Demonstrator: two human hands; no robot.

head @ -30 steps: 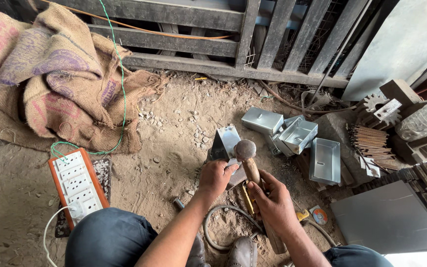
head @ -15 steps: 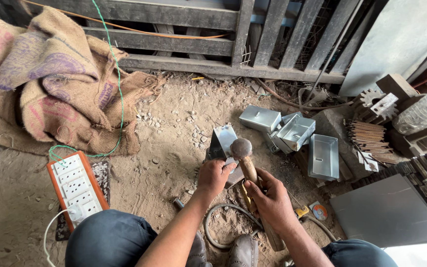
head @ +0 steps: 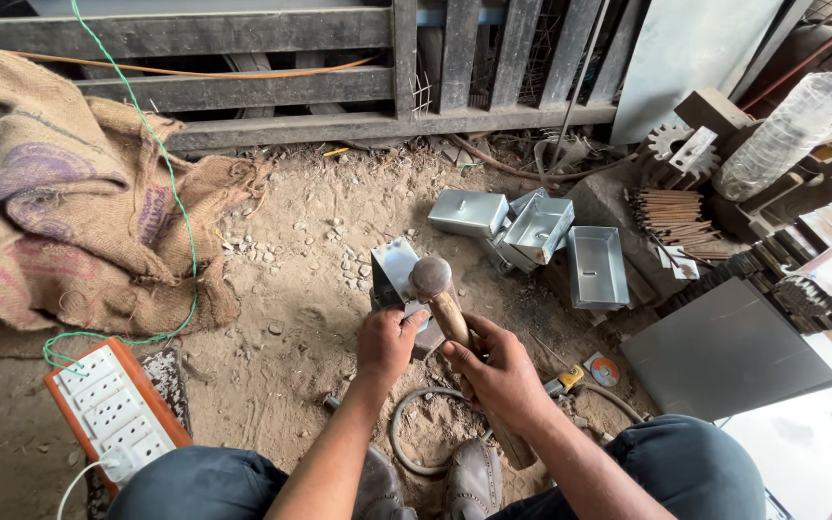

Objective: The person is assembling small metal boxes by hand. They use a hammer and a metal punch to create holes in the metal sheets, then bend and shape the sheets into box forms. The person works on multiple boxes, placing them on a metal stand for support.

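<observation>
The hammer [head: 432, 279] is gripped by the right hand [head: 501, 371], whose fingers are wrapped tightly around the wooden handle, well up toward the rounded metal head. The head is held just above the bent metal sheet [head: 399, 274], which stands on the dirt floor [head: 291, 318] directly in front of the person. The sheet's lower edge is pinched and steadied by the left hand [head: 384, 342], fingers curled closed upon it.

Compared with the views half a second and one second earlier, the positions of both hands, the hammer and the sheet are practically unchanged; only the camera has tilted slightly. It is judged that a blow is being aligned, not delivered.

Folded metal boxes [head: 532, 231] lie just beyond the sheet. A power strip [head: 113, 414] rests at the left, near burlap sacks [head: 69, 212].
</observation>
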